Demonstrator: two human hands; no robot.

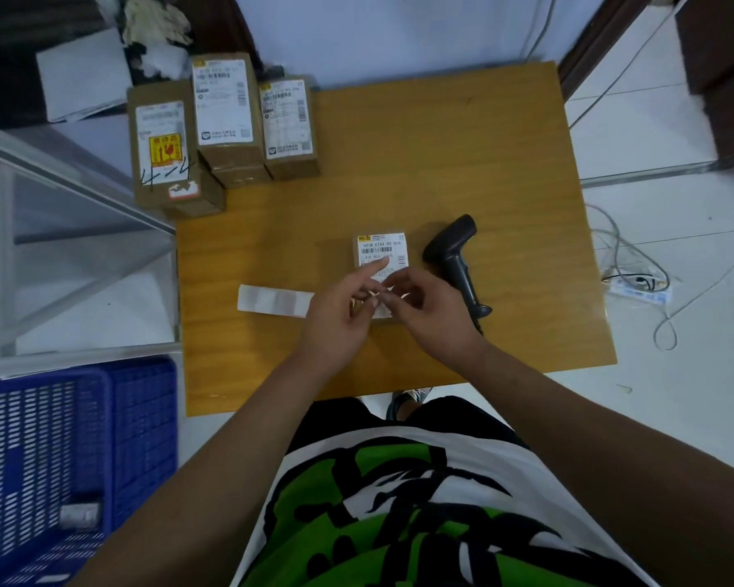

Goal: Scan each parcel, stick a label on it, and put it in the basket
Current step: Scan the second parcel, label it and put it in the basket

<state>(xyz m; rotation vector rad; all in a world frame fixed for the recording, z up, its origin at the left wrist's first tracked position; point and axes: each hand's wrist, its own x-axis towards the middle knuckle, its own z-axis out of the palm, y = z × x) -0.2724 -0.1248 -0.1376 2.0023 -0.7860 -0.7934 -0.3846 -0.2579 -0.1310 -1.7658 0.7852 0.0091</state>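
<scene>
A small brown parcel (380, 252) with a white shipping label lies in the middle of the wooden table (484, 171). My left hand (340, 315) and my right hand (429, 311) meet just in front of it, fingertips pinching a small white label (384, 296) between them. A white strip of label backing (274, 299) runs out to the left of my left hand. To the right of the parcel lies the black handheld scanner (456, 258). The blue basket (73, 459) stands on the floor at lower left.
Three brown parcels (225, 120) with labels stand in a group at the table's far left corner. A glass cabinet (60, 230) sits left of the table. Cables and a power strip (640, 286) lie on the floor at right.
</scene>
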